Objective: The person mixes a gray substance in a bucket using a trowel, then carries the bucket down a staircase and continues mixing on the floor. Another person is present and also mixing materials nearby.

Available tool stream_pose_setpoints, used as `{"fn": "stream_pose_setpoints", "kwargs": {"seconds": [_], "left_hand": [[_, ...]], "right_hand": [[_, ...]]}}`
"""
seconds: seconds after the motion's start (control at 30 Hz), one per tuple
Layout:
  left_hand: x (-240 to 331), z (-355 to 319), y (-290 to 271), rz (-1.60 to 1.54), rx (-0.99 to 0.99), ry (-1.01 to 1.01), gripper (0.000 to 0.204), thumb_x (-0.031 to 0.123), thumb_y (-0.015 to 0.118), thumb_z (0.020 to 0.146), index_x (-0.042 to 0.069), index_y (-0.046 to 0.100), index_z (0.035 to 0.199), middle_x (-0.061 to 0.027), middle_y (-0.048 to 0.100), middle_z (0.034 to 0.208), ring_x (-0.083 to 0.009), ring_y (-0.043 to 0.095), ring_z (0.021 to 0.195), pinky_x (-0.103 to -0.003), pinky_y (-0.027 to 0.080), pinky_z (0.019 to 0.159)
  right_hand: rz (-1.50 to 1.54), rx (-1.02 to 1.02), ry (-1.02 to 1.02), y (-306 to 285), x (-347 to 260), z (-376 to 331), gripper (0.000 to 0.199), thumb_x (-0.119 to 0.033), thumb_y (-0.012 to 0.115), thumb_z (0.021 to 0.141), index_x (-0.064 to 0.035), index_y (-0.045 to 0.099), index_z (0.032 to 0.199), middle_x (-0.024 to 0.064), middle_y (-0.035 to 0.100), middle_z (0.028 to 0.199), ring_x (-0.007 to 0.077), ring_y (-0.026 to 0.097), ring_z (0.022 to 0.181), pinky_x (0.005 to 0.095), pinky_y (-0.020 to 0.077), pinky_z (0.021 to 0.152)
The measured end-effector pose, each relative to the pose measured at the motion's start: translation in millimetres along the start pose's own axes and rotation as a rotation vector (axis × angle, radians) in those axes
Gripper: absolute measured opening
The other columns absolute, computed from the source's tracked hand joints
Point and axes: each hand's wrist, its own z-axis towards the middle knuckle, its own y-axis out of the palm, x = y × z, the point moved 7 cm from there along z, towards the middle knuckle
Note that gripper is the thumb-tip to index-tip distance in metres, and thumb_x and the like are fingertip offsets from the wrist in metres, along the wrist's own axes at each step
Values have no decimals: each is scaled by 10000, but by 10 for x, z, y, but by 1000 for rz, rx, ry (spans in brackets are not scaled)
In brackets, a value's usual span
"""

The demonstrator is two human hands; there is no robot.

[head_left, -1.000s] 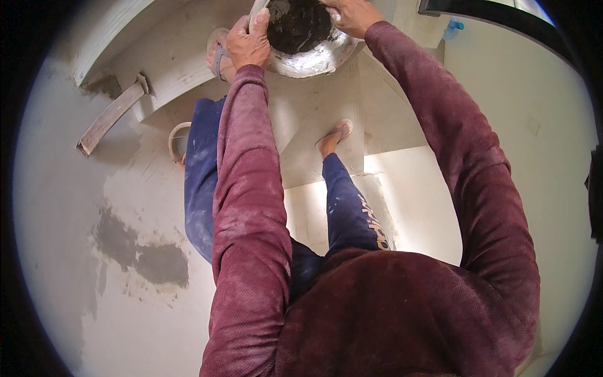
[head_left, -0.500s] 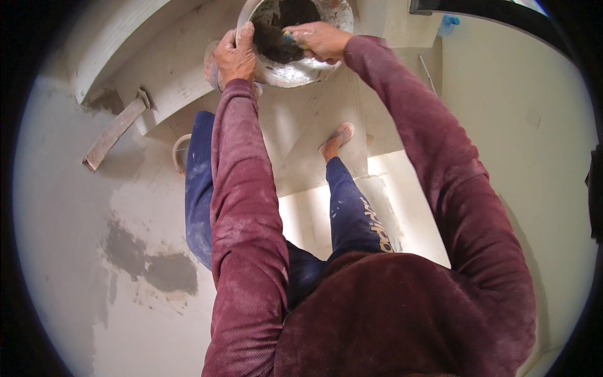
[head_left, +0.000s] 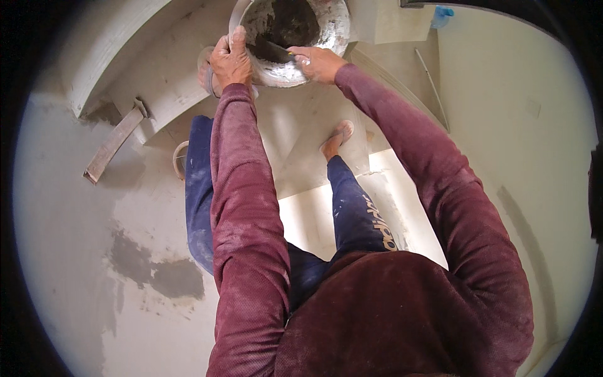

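A round, whitish-smeared bucket (head_left: 335, 28) is at the top of the view, with dark wet mortar (head_left: 295, 24) inside. My left hand (head_left: 231, 61) is closed on the bucket's left rim, thumb up along the edge. In my right hand (head_left: 317, 65), at the near right of the rim, is a trowel (head_left: 274, 52). Its dark blade reaches left into the bucket, low against the mortar. My fingers cover most of the handle.
Below the bucket, my feet in sandals (head_left: 339, 139) stand on pale steps. A dusty length of wood (head_left: 116, 141) lies at the left, near a round ring-like rim (head_left: 180, 160). A thin rod (head_left: 432, 88) leans at the right; a blue plastic item (head_left: 442, 16) is beyond it.
My right hand has moved slightly left and down, drawing the trowel toward the near side of the bucket; its blade now shows more clearly. My left hand keeps its hold on the rim.
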Motion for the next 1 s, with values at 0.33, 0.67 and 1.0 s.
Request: {"fn": "stream_pose_setpoints", "kwargs": {"seconds": [0.33,0.67,1.0], "left_hand": [[32,-23,80,-38,-12,60,433,456,623,773,27,635,833,2,544,658,-91,465,659,-247,388,623],[27,-34,153,-169,-36,141,416,439,636,771,27,634,829,47,510,649,-59,429,622,-219,358,567],[-23,25,161,-78,9,147,410,423,641,771,33,563,668,58,432,587,-58,372,574,-233,327,518]], "right_hand": [[-335,145,148,-496,39,110,351,-228,412,870,-217,460,1218,193,596,965,372,569,862,445,463,759],[367,-160,151,-410,106,-58,366,-235,428,890,-130,481,1237,21,556,696,133,486,565,269,432,551],[-454,198,32,-614,217,391,325,-217,436,850,-222,534,1160,119,613,998,311,590,893,430,472,788]]}}
